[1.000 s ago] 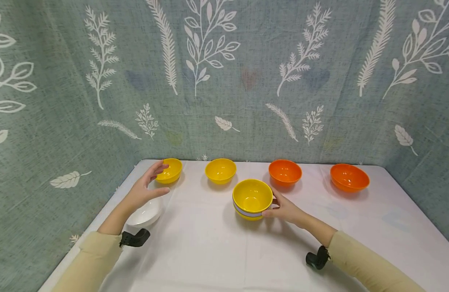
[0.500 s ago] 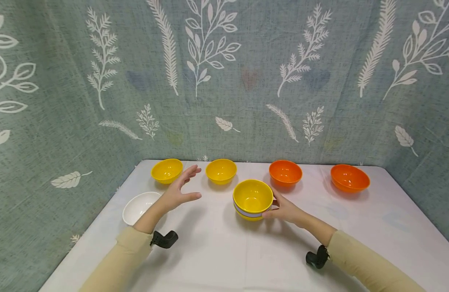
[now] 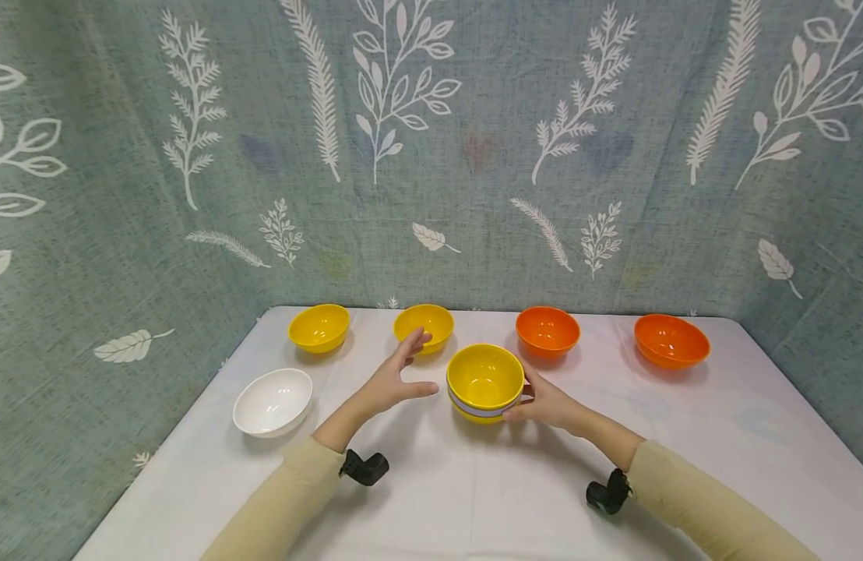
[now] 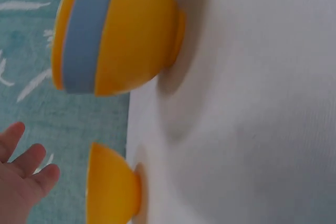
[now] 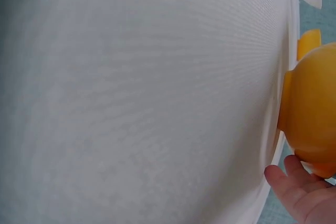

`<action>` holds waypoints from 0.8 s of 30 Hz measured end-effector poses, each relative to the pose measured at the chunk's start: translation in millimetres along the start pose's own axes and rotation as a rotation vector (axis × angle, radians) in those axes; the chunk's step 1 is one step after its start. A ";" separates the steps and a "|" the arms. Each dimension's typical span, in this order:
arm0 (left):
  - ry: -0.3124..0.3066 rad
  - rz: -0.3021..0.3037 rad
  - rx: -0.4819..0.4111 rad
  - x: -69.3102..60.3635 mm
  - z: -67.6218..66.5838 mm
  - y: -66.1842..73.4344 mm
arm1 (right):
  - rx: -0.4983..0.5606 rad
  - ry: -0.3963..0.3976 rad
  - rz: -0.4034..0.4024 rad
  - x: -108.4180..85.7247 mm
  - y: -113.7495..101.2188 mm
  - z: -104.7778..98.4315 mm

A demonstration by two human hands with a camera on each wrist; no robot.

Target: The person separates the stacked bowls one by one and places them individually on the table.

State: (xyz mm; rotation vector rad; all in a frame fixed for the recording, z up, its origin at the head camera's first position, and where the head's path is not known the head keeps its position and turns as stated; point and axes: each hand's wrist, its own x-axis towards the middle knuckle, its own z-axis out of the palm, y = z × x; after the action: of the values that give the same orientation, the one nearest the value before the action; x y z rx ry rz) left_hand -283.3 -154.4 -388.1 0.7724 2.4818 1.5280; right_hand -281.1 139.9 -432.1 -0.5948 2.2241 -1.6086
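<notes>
The banded yellow bowl (image 3: 484, 383), gripped by the right hand (image 3: 549, 402), risked tipping if the left hand (image 3: 392, 382) (spread, holding nothing) knocked against it.

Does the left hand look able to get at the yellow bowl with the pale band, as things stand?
Likely yes: the left hand faces the banded bowl at close range, and nothing shows between them. The right hand holds only the bowl's right side.

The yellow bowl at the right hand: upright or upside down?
Upright: in the head view, the yellow bowl opens upward, inside visible.
</notes>
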 end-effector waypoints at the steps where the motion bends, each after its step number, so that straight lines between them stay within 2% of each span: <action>1: -0.007 -0.013 -0.002 1.9 3.7 -0.6 | 0.000 0.001 0.001 -0.4 -0.2 -0.1; 12: -0.066 0.003 0.026 19.8 38.0 -7.5 | -0.034 0.005 0.009 -1.7 -2.3 1.2; 20: -0.053 -0.034 0.024 28.6 52.2 -9.8 | -0.069 0.014 0.046 -2.2 0.3 0.1; 24: -0.054 -0.050 -0.018 30.6 55.8 -12.4 | -0.055 -0.013 0.054 -3.2 1.2 0.8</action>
State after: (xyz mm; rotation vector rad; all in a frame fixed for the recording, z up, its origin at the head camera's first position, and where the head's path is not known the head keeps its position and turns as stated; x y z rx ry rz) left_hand -293.9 -99.5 -420.9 0.7325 2.4271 1.4902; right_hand -278.0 141.3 -433.5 -0.5533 2.2618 -1.5174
